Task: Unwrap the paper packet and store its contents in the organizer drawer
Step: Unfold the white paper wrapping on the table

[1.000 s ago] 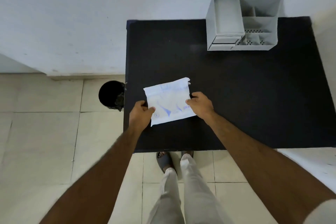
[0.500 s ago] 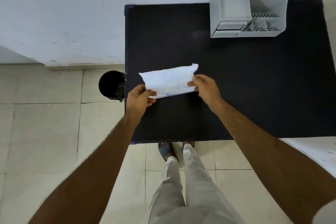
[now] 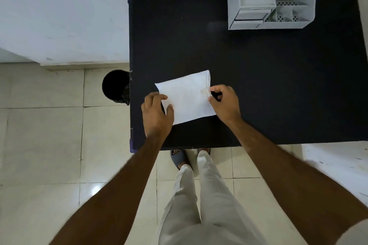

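A white folded paper packet (image 3: 186, 96) lies flat on the black table (image 3: 258, 85), its plain side up. My left hand (image 3: 157, 113) presses on its lower left corner with thumb and fingers. My right hand (image 3: 226, 102) pinches a small flap or piece of tape at the packet's right edge. The grey organizer (image 3: 270, 0) stands at the table's far right, with a small shut drawer (image 3: 250, 16) at its front left. The packet's contents are hidden.
A black round bin (image 3: 114, 86) stands on the tiled floor against the table's left edge. A white wall runs behind the table. My legs and a sandalled foot (image 3: 179, 158) show below the table's near edge.
The packet was lifted, turned over from its blue-printed side, and laid back down plain side up. My right hand moved to pinch the right edge.
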